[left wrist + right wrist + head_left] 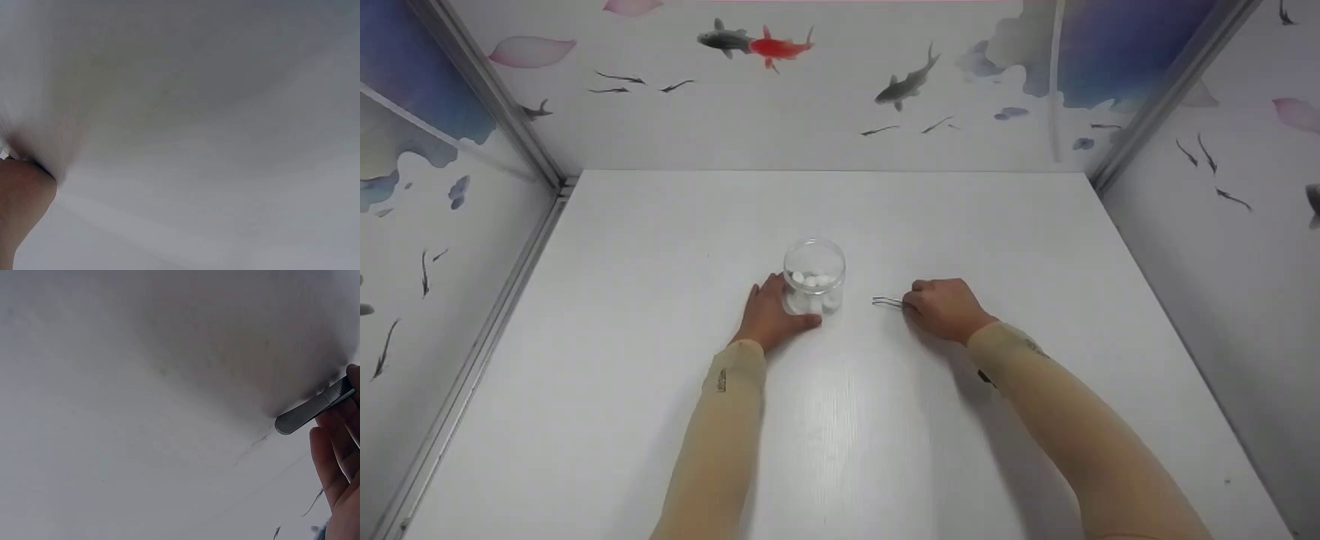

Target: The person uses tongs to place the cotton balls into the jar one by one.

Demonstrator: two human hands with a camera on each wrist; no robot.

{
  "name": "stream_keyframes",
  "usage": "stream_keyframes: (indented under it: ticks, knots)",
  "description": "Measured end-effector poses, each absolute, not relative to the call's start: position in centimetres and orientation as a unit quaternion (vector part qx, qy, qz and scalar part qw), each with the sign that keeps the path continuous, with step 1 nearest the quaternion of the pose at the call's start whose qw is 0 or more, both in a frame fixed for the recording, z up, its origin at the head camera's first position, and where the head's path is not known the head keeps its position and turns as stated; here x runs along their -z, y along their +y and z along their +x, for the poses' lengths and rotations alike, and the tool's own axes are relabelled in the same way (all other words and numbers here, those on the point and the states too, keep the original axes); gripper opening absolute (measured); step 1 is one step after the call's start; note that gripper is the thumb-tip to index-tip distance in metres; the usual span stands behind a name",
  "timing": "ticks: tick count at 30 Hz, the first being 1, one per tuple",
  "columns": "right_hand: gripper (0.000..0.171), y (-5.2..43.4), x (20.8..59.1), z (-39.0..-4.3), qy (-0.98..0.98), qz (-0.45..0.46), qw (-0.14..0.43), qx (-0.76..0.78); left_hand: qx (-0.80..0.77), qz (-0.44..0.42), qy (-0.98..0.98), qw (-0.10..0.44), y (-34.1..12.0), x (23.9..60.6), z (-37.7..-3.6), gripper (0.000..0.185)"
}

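With the left hand (769,313) wrapped round the clear jar (814,276) (white balls inside) and the right hand (946,307) pinching thin tweezers (887,302), a careless nudge could tip the jar.

sleeves (720,442): beige, snug, to the wrists | small dark marks (unreadable) | hands (769,315) bare

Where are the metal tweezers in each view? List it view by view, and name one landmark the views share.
Head: tweezers right of centre, tips poking left from the right hand.
Left wrist: not in it.
Right wrist: tweezers at the right edge, rounded end pointing left, among the fingers.
Shared landmark: the right hand.
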State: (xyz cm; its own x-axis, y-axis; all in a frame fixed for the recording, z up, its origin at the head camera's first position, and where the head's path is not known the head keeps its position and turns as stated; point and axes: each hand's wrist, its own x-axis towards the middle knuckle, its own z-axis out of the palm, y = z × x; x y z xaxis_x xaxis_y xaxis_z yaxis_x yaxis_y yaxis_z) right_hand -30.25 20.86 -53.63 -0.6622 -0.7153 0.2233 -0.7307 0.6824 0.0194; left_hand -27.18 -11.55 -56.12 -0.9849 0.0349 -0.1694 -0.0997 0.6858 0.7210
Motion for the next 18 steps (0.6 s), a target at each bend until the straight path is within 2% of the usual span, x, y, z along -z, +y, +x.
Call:
stream_keyframes:
  ticks: [18]
  knots:
    - [0.012, 21.56, 53.77, -30.39, -0.916, 0.386, 0.088, -0.059, -0.391, -0.033, 0.916, 0.087, -11.51, 56.25, -27.22, 0.113]
